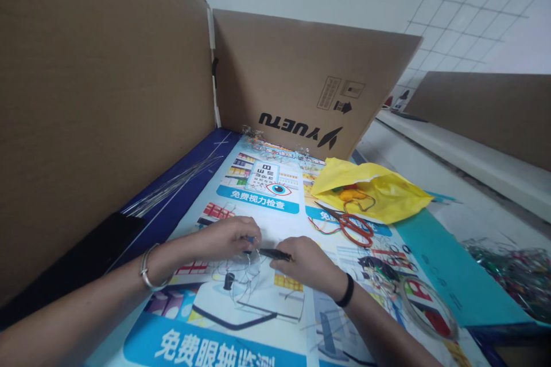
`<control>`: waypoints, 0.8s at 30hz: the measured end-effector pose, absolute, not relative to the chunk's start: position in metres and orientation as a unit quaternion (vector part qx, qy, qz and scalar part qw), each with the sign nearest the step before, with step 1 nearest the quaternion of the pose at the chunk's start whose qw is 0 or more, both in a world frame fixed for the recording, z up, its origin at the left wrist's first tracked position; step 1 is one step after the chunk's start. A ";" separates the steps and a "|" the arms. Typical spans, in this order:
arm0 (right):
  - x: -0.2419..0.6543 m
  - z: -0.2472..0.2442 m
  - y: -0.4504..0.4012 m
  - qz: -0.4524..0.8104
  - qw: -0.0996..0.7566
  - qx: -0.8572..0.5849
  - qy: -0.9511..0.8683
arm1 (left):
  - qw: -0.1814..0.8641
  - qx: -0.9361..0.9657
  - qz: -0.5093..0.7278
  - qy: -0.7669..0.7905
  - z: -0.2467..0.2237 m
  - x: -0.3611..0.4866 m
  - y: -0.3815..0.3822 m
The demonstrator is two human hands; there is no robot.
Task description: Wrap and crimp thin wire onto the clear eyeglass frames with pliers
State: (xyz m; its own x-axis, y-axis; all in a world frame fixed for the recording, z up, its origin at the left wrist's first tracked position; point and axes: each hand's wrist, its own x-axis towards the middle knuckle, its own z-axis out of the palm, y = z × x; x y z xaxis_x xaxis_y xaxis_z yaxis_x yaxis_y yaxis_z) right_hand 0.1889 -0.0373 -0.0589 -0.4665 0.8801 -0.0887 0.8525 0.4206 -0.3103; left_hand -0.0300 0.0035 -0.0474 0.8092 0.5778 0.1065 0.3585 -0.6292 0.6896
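My left hand (241, 236) is closed in a pinch on thin silvery wire (253, 266), which hangs in loose loops below the fingers. Opposite it, my right hand (301, 261) is wrapped round dark pliers (275, 254) whose jaws point left and meet the wire near my left fingertips. Motion blur hides whether the jaws are closed. Beneath the hands, a small black spool (229, 281) stands on the printed poster sheet (275, 221) that covers the table.
Scissors with orange handles (356, 229) lie beside a yellow bag (398, 195) holding yarn. A roll of clear tape (428, 307) and tangled wire scraps (512, 269) are at right. Straight wires (172, 183) lie left. Cardboard panels (297, 80) stand behind and left.
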 end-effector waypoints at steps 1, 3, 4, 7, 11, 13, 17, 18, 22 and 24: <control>0.189 -0.059 -0.037 0.162 0.046 -0.516 -0.840 | 0.339 0.888 0.162 0.263 -0.048 -0.030 0.004; 0.188 -0.058 -0.037 0.173 0.053 -0.516 -0.837 | 0.336 0.889 0.166 0.262 -0.048 -0.031 0.004; 0.188 -0.057 -0.037 0.179 0.057 -0.514 -0.837 | 0.335 0.890 0.167 0.262 -0.048 -0.031 0.004; 0.188 -0.056 -0.036 0.189 0.061 -0.512 -0.836 | 0.331 0.890 0.169 0.264 -0.048 -0.031 0.004; 0.188 -0.056 -0.036 0.194 0.060 -0.512 -0.835 | 0.331 0.888 0.179 0.263 -0.050 -0.031 0.004; 0.188 -0.057 -0.036 0.196 0.057 -0.513 -0.834 | 0.328 0.889 0.180 0.263 -0.050 -0.031 0.004; 0.188 -0.057 -0.034 0.193 0.052 -0.513 -0.835 | 0.322 0.891 0.180 0.264 -0.050 -0.030 0.004; 0.188 -0.057 -0.034 0.192 0.051 -0.513 -0.835 | 0.321 0.891 0.180 0.264 -0.050 -0.030 0.004; 0.188 -0.056 -0.035 0.198 0.051 -0.514 -0.833 | 0.318 0.893 0.177 0.264 -0.050 -0.030 0.003; 0.189 -0.054 -0.036 0.204 0.049 -0.513 -0.832 | 0.317 0.894 0.175 0.263 -0.051 -0.030 0.003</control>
